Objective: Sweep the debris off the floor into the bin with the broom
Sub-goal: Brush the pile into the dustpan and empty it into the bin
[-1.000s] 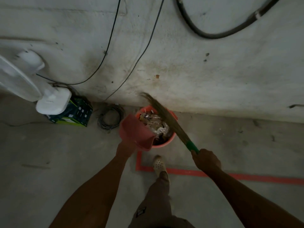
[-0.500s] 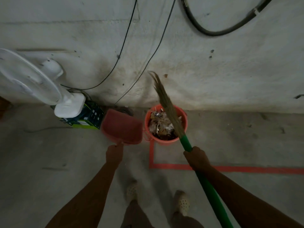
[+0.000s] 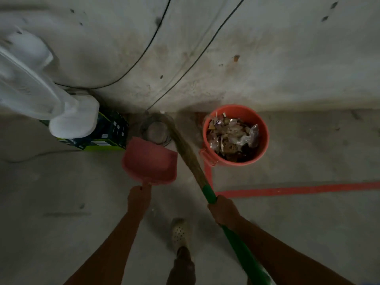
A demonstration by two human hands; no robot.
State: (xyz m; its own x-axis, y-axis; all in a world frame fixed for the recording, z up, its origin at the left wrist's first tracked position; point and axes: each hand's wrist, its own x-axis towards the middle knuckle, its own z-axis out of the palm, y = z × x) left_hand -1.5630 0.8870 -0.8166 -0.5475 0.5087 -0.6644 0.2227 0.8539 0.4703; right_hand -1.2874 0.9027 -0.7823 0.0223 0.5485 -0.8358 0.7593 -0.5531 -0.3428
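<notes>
An orange bin (image 3: 261,118) stands on the floor by the wall, filled with wrappers and debris (image 3: 232,138). My left hand (image 3: 138,199) grips the handle of a pink dustpan (image 3: 151,161), held left of the bin with its pan looking empty. My right hand (image 3: 223,209) grips the green handle of a broom (image 3: 207,190). Its brown bristles (image 3: 185,149) stretch up and left between dustpan and bin, toward the foot of the wall.
A white fan (image 3: 35,85) stands at the left on a dark green box (image 3: 107,134). A coil of cable (image 3: 155,130) lies by the wall, and cables (image 3: 158,38) run up it. Red tape (image 3: 298,190) marks the floor. My shoe (image 3: 181,233) is below.
The dustpan has left the bin's rim and swung to its left. The broom bristles came out of the bin and now point left of it. The view shifted left.
</notes>
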